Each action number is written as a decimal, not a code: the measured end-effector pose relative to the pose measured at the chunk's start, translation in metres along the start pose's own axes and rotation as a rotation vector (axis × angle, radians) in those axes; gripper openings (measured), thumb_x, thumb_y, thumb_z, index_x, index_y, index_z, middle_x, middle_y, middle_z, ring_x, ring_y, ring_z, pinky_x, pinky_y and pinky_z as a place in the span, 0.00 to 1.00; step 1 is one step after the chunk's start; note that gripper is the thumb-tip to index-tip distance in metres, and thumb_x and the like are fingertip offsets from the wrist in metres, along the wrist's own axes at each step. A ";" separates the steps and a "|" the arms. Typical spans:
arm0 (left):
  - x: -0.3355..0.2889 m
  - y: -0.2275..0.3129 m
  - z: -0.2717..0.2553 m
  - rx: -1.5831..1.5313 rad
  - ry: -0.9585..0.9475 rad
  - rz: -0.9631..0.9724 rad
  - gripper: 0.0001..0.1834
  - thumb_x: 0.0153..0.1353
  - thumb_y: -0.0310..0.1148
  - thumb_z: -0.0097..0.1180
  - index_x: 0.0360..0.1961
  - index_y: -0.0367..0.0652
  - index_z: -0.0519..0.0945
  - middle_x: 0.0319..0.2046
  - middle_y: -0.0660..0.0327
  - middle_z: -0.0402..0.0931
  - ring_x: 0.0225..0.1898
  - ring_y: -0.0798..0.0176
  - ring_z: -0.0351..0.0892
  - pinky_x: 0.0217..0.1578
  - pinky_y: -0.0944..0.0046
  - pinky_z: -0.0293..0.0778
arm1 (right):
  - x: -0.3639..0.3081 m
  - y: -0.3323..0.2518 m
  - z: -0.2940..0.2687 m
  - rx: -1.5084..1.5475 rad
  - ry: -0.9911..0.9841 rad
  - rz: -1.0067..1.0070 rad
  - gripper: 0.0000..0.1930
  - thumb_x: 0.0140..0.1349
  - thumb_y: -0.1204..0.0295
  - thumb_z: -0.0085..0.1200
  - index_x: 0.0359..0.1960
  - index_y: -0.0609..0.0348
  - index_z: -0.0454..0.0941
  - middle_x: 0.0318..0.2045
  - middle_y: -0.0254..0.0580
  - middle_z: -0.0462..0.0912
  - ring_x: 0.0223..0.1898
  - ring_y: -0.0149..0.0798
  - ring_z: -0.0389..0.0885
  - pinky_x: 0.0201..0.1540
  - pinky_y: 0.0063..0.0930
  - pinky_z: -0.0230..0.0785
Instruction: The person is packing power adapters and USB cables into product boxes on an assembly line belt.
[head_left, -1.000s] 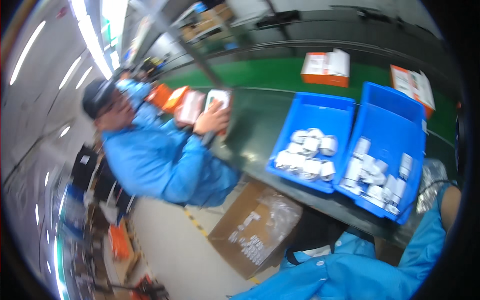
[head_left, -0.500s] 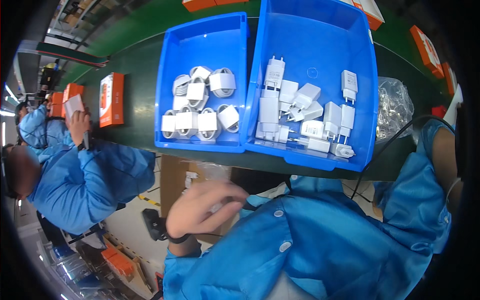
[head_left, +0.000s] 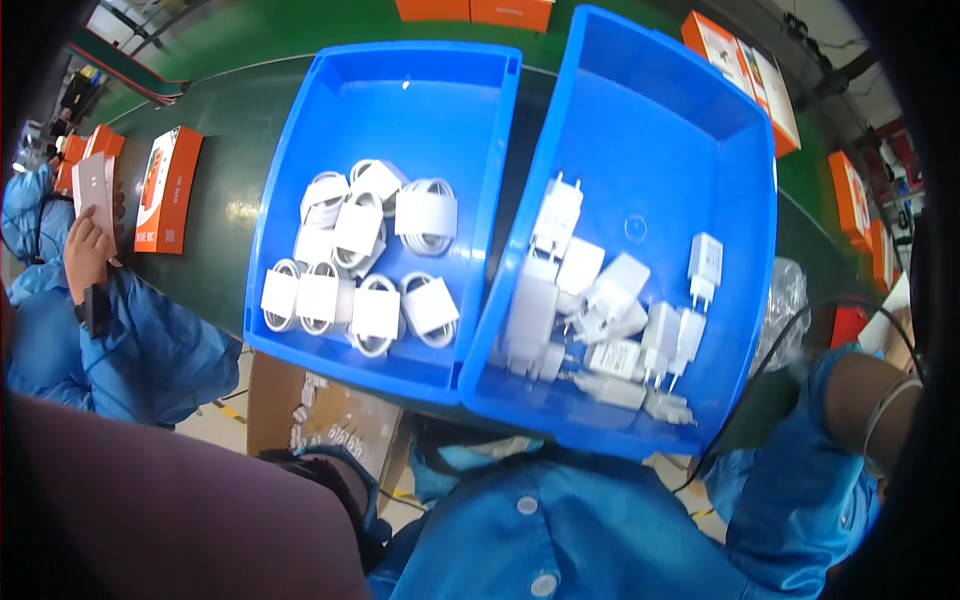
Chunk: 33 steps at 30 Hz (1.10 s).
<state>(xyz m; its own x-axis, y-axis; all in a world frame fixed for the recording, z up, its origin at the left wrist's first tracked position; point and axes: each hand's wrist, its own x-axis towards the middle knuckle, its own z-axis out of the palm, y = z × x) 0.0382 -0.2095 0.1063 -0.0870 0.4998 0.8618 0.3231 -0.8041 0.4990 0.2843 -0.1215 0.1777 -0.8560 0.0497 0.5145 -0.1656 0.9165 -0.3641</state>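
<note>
Looming left hand (head_left: 180, 510): seems to be the dark, blurred shape at lower left, very close to the camera; no fingers can be made out, so I cannot tell if its grip is open or closed.
Right hand: out of view, its grip cannot be told.
View risk: if the left hand swings across, it could hide the trays, because it is so near the camera.
Sleeve risk: the right sleeve (head_left: 800, 490) is near the black cord (head_left: 768, 356); a careless sweep could catch it.
Arm pose: the left arm seems to be lifted toward the head; the right arm is bent, with its bare forearm (head_left: 880, 400) leaving at the right edge.
Coils (head_left: 427, 215): white cables, in the near half of the left tray (head_left: 400, 120).
Adapters (head_left: 705, 262): white, mostly heaped in the near half of the right tray (head_left: 640, 150); one lies apart, near the right wall.
Table (head_left: 225, 160): dark green, carries both trays side by side.
Bag (head_left: 785, 305): clear, just beside the right tray.
Co-worker (head_left: 150, 340): at left, holding a pale box (head_left: 92, 190).
</note>
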 end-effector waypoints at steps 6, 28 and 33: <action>-0.006 -0.004 -0.003 -0.039 0.060 0.016 0.21 0.55 0.29 0.60 0.50 0.32 0.77 0.50 0.44 0.77 0.52 0.48 0.76 0.54 0.54 0.69 | -0.004 0.003 -0.023 -0.077 0.046 0.329 0.16 0.60 0.68 0.58 0.46 0.63 0.77 0.52 0.50 0.80 0.48 0.45 0.81 0.48 0.41 0.74; -0.024 -0.097 -0.091 0.698 -0.568 -0.402 0.19 0.58 0.31 0.62 0.51 0.38 0.77 0.59 0.48 0.70 0.60 0.41 0.69 0.61 0.48 0.65 | -0.073 0.103 0.002 -0.444 -0.754 0.908 0.25 0.50 0.56 0.65 0.47 0.56 0.78 0.39 0.48 0.80 0.41 0.53 0.82 0.44 0.43 0.75; -0.024 -0.105 -0.087 0.711 -0.604 -0.380 0.21 0.57 0.32 0.63 0.52 0.39 0.77 0.57 0.50 0.72 0.59 0.43 0.70 0.62 0.48 0.63 | 0.007 0.103 -0.072 -0.438 -0.437 0.808 0.27 0.48 0.56 0.66 0.47 0.60 0.78 0.39 0.48 0.81 0.40 0.50 0.83 0.45 0.39 0.76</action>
<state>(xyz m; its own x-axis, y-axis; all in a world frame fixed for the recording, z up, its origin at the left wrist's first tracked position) -0.0757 -0.1654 0.0408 0.1272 0.9213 0.3675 0.8775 -0.2772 0.3912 0.2968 0.0020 0.1997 -0.7509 0.6494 -0.1201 0.6603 0.7420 -0.1158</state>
